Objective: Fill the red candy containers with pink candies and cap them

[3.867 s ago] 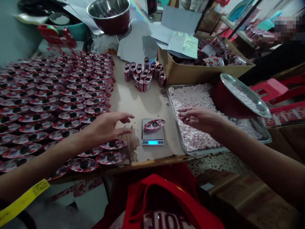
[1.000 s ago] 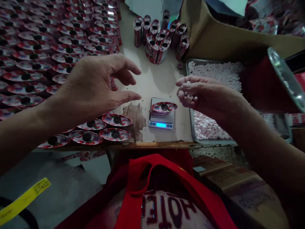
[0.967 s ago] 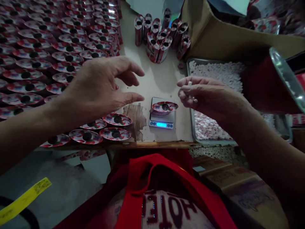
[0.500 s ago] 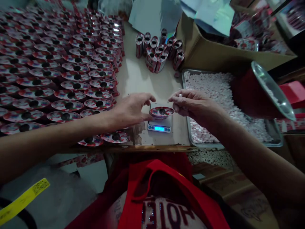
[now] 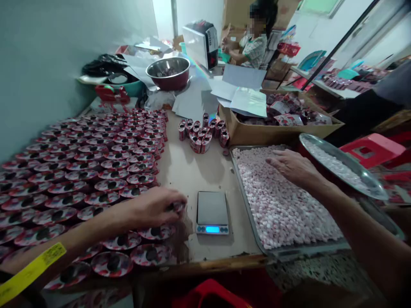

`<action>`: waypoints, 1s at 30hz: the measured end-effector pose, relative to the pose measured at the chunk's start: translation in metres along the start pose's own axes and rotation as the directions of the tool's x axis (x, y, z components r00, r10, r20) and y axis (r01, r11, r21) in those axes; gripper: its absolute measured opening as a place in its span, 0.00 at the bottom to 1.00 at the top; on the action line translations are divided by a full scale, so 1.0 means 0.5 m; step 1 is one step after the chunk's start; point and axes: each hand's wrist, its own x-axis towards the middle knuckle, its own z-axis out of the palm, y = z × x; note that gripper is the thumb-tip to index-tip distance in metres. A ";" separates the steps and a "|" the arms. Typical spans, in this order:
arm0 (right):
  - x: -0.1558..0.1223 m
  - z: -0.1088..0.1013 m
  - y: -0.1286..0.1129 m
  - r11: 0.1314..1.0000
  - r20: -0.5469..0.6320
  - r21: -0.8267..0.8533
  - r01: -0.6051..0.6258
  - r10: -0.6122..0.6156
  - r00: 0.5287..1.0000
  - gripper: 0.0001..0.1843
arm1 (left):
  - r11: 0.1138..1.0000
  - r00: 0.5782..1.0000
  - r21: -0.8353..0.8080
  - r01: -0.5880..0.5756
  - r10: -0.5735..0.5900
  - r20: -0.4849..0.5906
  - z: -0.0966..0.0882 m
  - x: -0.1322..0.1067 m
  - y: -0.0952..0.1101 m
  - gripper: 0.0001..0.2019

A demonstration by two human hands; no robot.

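Observation:
My left hand [image 5: 156, 208] is closed around an oval red-and-white printed container [image 5: 177, 206], at the right edge of rows of similar containers [image 5: 91, 198]. Its fingers cover most of the container. Beside it lies a small digital scale [image 5: 211, 208] with a bare platform and a lit blue display. My right hand [image 5: 293, 166] reaches over a metal tray [image 5: 298, 253] spread with small pale pink-white pieces [image 5: 269, 209]. Its fingers are stretched out at the far part of the pile, and I cannot tell if they touch it.
A tilted red bowl [image 5: 340, 164] of pieces rests on the tray's right side. Slim containers [image 5: 201, 142] stand behind the scale. Farther back are a cardboard box [image 5: 257, 133] of printed packs and another red bowl [image 5: 168, 81]. A person [image 5: 255, 49] works in the background.
My left hand has lifted the container off the scale and moved left towards the rows. My right hand has moved from beside the scale to over the tray. The view has tilted up.

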 end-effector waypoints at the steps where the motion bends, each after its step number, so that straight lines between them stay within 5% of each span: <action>1: 0.025 0.013 -0.006 0.997 -0.009 -0.048 0.068 -0.068 0.998 0.19 | 0.999 0.997 -0.017 0.027 -0.025 0.072 -0.003 -0.018 -0.007 0.10; 5: 0.167 0.120 -0.100 0.950 -0.034 -0.078 0.303 -0.306 0.951 0.16 | 0.995 0.984 -0.076 0.067 -0.053 0.170 -0.014 -0.043 -0.018 0.13; 9: 0.306 0.227 -0.171 0.889 0.090 -0.262 0.376 -0.365 0.927 0.20 | 0.998 0.999 -0.049 0.046 -0.045 0.019 -0.051 -0.039 -0.053 0.17; 14: 0.364 0.245 -0.175 0.802 0.273 -0.346 0.488 -0.412 0.870 0.14 | 0.992 0.987 0.086 0.088 -0.075 -0.139 -0.076 -0.046 -0.099 0.18; 17: 0.307 0.204 -0.194 0.745 0.351 -0.397 0.536 -0.416 0.839 0.14 | 0.991 0.977 0.103 0.086 -0.064 -0.203 -0.091 -0.057 -0.090 0.17; 22: 0.080 0.135 -0.270 0.777 0.389 -0.360 0.517 -0.379 0.840 0.16 | 0.978 0.928 0.124 0.167 -0.113 -0.356 -0.142 -0.077 -0.065 0.21; 27: -0.104 0.162 -0.304 0.787 0.443 -0.274 0.552 -0.406 0.799 0.15 | 0.974 0.952 0.150 0.170 -0.123 -0.280 -0.135 -0.082 -0.041 0.19; 30: -0.143 0.170 -0.287 0.849 0.300 -0.275 0.451 -0.370 0.879 0.12 | 0.959 0.986 0.275 0.076 -0.033 -0.161 -0.085 -0.105 -0.009 0.27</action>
